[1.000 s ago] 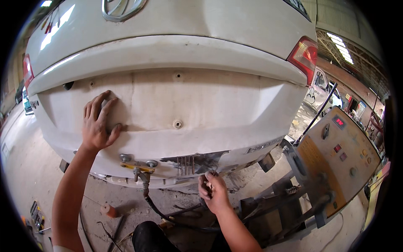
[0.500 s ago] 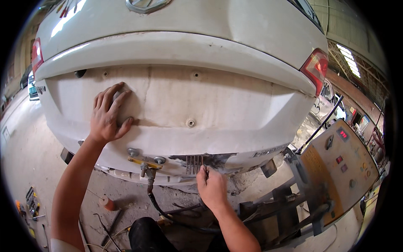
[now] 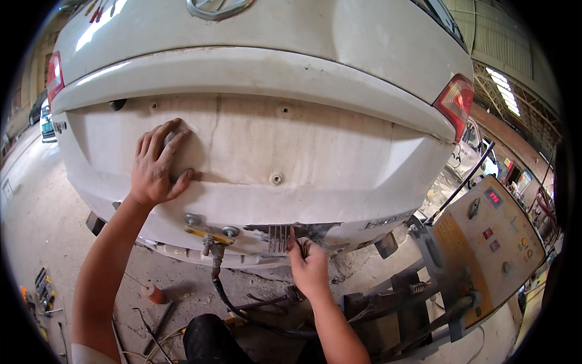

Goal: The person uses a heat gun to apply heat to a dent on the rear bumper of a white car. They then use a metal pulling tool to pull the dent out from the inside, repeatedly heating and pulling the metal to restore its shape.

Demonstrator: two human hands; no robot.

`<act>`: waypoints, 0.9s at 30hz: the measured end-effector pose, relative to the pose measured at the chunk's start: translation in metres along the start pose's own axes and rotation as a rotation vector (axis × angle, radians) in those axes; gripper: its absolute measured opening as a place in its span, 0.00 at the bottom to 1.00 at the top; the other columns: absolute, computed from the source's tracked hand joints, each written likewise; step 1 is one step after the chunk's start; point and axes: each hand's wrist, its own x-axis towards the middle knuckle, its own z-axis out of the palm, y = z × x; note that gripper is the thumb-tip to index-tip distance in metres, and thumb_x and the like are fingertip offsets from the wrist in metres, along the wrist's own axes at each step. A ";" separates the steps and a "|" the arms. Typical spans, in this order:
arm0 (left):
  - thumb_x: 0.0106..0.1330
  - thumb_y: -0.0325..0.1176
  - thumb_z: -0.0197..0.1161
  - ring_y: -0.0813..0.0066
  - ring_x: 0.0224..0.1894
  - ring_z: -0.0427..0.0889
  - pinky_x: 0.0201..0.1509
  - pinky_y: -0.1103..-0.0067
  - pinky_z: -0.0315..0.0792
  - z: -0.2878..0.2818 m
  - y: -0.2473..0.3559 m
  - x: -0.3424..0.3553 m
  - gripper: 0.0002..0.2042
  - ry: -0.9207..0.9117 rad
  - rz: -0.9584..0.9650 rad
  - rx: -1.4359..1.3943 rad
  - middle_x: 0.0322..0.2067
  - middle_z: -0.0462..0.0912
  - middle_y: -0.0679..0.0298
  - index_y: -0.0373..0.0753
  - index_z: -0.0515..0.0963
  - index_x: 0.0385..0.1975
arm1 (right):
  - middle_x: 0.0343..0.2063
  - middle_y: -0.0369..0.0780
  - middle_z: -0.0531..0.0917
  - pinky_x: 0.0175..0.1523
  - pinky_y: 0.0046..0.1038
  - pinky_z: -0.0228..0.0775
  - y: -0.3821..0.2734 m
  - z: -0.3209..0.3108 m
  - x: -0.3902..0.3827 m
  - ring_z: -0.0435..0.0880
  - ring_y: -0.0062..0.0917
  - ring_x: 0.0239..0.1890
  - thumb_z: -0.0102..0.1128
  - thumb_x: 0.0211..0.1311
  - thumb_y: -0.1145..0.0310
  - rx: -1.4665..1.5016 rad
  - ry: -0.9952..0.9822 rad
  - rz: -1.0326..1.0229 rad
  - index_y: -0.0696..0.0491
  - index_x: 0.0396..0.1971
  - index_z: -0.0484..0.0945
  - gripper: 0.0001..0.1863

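A white car's tailgate (image 3: pixel 339 136) fills the upper middle, with a shallow recess across it. My left hand (image 3: pixel 156 167) rests on the recess with its fingers spread, holding nothing. Low on the tailgate a dark patch of bare metal (image 3: pixel 321 232) shows, where several thin metal pins (image 3: pixel 278 238) stand upright in a row. At the right end of that row my right hand (image 3: pixel 309 267) is closed, pinching one thin metal pin (image 3: pixel 292 234) between thumb and fingers. Left of the row, a yellow bar clamp (image 3: pixel 209 235) with two round metal discs sits against the panel.
A black cable (image 3: pixel 225 297) runs from the clamp across the floor towards the right. On the right stands a wheeled machine with a control panel (image 3: pixel 479 242) and a red display. Tools (image 3: pixel 43 288), a reddish container (image 3: pixel 156 295) and rods lie on the floor at left.
My right hand has turned slightly and shifted a little to the right, still at the end of the pin row. My left hand stays on the panel.
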 end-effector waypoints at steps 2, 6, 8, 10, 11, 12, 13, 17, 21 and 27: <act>0.49 0.45 0.59 0.51 0.54 0.68 0.59 0.64 0.59 0.000 0.000 0.000 0.29 -0.004 -0.006 0.001 0.55 0.67 0.51 0.38 0.71 0.51 | 0.13 0.35 0.68 0.20 0.26 0.57 0.001 -0.002 0.002 0.66 0.21 0.14 0.57 0.61 0.63 -0.279 0.039 -0.151 0.54 0.21 0.70 0.14; 0.49 0.45 0.59 0.51 0.54 0.68 0.59 0.64 0.59 -0.002 0.001 0.001 0.29 -0.001 -0.006 0.006 0.55 0.68 0.51 0.38 0.71 0.51 | 0.16 0.32 0.69 0.19 0.24 0.56 0.009 -0.003 0.000 0.67 0.19 0.14 0.54 0.63 0.64 -0.093 -0.027 -0.055 0.56 0.25 0.70 0.12; 0.49 0.45 0.59 0.51 0.54 0.68 0.59 0.65 0.59 -0.002 0.000 0.001 0.29 0.005 0.001 0.004 0.55 0.68 0.51 0.38 0.71 0.51 | 0.17 0.32 0.69 0.19 0.21 0.55 0.009 -0.005 -0.003 0.65 0.18 0.15 0.52 0.65 0.64 0.373 -0.137 0.175 0.56 0.28 0.70 0.11; 0.48 0.46 0.59 0.51 0.54 0.68 0.59 0.65 0.59 -0.002 0.000 -0.001 0.29 0.012 0.001 -0.004 0.55 0.68 0.51 0.38 0.71 0.51 | 0.19 0.31 0.68 0.19 0.18 0.53 0.006 -0.010 -0.011 0.62 0.16 0.14 0.49 0.67 0.64 1.206 -0.314 0.590 0.56 0.31 0.71 0.10; 0.48 0.46 0.59 0.51 0.54 0.68 0.59 0.65 0.59 -0.002 -0.001 -0.001 0.29 0.009 -0.002 -0.005 0.55 0.68 0.51 0.38 0.71 0.51 | 0.18 0.31 0.67 0.19 0.17 0.52 0.008 -0.007 -0.015 0.61 0.15 0.15 0.48 0.67 0.64 1.218 -0.304 0.568 0.55 0.32 0.71 0.10; 0.49 0.46 0.59 0.51 0.54 0.68 0.59 0.64 0.59 -0.001 0.000 0.000 0.29 0.007 -0.002 -0.008 0.55 0.68 0.51 0.38 0.71 0.51 | 0.18 0.31 0.66 0.19 0.16 0.50 0.009 -0.003 -0.020 0.59 0.15 0.15 0.47 0.68 0.64 1.229 -0.290 0.545 0.55 0.33 0.71 0.10; 0.49 0.46 0.59 0.51 0.54 0.68 0.59 0.64 0.59 -0.001 0.001 0.000 0.29 0.006 -0.002 -0.011 0.55 0.68 0.51 0.38 0.70 0.51 | 0.18 0.31 0.65 0.19 0.15 0.49 0.011 -0.001 -0.025 0.58 0.14 0.15 0.46 0.69 0.64 1.241 -0.276 0.522 0.55 0.34 0.71 0.10; 0.49 0.46 0.59 0.51 0.54 0.68 0.59 0.64 0.59 -0.001 0.000 0.000 0.29 0.003 -0.011 0.000 0.55 0.68 0.51 0.38 0.70 0.51 | 0.22 0.34 0.72 0.18 0.15 0.49 0.006 0.001 -0.027 0.64 0.14 0.16 0.49 0.67 0.66 1.232 -0.227 0.521 0.54 0.31 0.70 0.08; 0.48 0.46 0.59 0.51 0.53 0.68 0.59 0.64 0.59 0.000 -0.001 -0.001 0.29 0.006 -0.009 -0.008 0.55 0.68 0.51 0.38 0.70 0.51 | 0.18 0.33 0.71 0.18 0.15 0.49 -0.002 0.007 -0.022 0.63 0.13 0.16 0.53 0.65 0.64 1.071 -0.201 0.436 0.52 0.24 0.69 0.11; 0.49 0.45 0.59 0.51 0.53 0.68 0.59 0.64 0.59 -0.001 0.001 -0.001 0.29 0.001 -0.015 -0.004 0.55 0.68 0.51 0.38 0.70 0.51 | 0.16 0.30 0.72 0.23 0.17 0.56 -0.018 0.012 -0.011 0.65 0.11 0.18 0.54 0.64 0.60 0.109 -0.028 -0.013 0.54 0.19 0.71 0.17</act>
